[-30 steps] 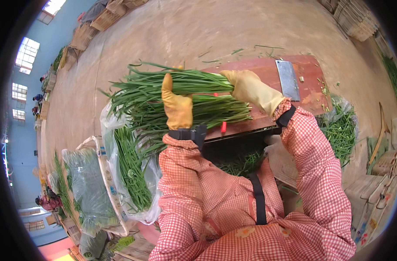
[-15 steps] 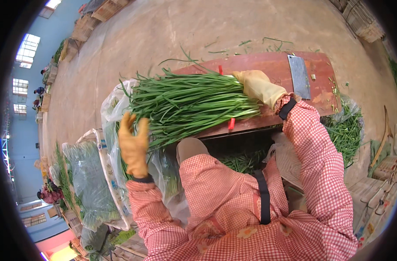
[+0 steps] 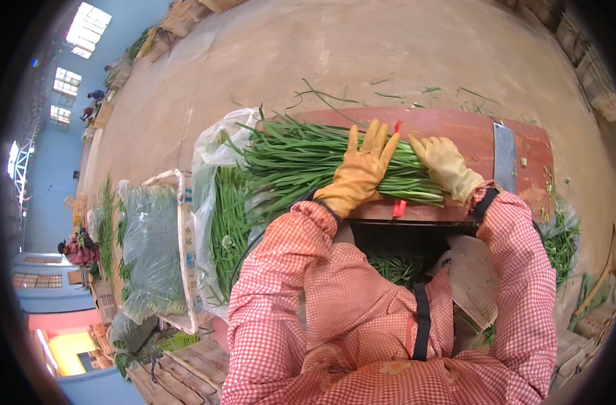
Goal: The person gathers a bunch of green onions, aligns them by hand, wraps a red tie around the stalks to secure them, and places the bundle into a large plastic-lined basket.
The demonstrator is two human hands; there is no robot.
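A thick bunch of garlic chives (image 3: 298, 158) lies across the reddish board (image 3: 450, 121), leaves to the left and pale stem ends to the right. My left hand (image 3: 362, 169), in an orange rubber glove, lies on top of the bunch with its fingers spread. At the stem ends, my right hand (image 3: 450, 165), in a pale yellow glove, has its fingers bent close together against the stems. A red strip (image 3: 399, 208) shows at the near side of the bunch and again at the far side; its middle is hidden. Right of my right hand lies a broad metal blade (image 3: 504, 155).
An open clear plastic bag (image 3: 203, 152) with more chives stands left of the board. Beyond it is a white-framed basket (image 3: 184, 250) lined with plastic. Loose green trimmings (image 3: 561, 236) lie at the right. Crates (image 3: 588, 74) line the far floor.
My left hand has come from the left beside the leaves onto the bunch near its stem end. My right hand stays at the stems. The view has shifted, uncovering more of the bag at left.
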